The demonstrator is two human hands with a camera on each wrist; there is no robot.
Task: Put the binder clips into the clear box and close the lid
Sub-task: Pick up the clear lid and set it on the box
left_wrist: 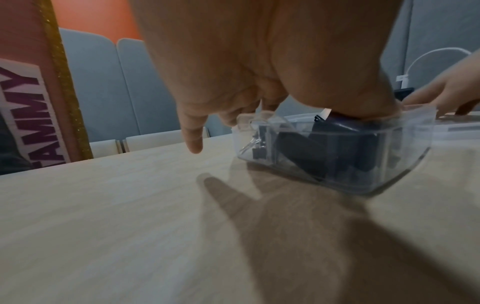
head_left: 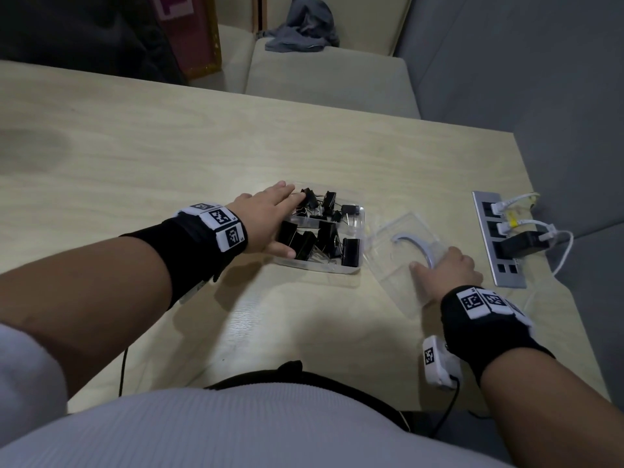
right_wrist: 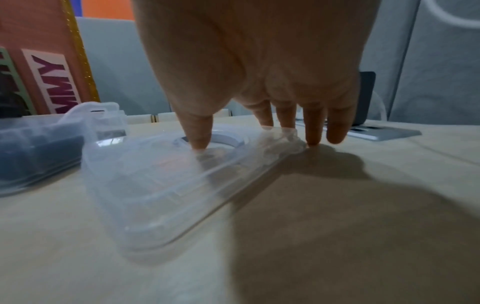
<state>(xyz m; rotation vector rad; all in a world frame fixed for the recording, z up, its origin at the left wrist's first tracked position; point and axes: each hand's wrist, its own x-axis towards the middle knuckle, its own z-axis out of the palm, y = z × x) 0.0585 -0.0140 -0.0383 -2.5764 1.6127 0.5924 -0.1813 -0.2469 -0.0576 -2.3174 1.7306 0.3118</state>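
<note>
A clear box (head_left: pixel 354 269) sits mid-table with several black binder clips (head_left: pixel 324 234) inside, its top uncovered. My left hand (head_left: pixel 285 224) lies over the box's left side with fingers straight, reaching to the far rim. Its thumb presses on a clip near the front rim, shown in the left wrist view over the box (left_wrist: pixel 389 164). The clear lid (head_left: pixel 398 265) lies on the table just right of the box. My right hand (head_left: pixel 432 261) pinches the lid's right edge, thumb on top. In the right wrist view two fingers (right_wrist: pixel 267 121) curl behind the lid (right_wrist: pixel 161 185).
A metal socket panel (head_left: pixel 510 282) with white cables and a black adapter (head_left: pixel 520 244) is set into the table right of the lid. The table's right edge is close beyond it. A cushioned bench holding a grey cloth (head_left: pixel 304 25) runs behind the table.
</note>
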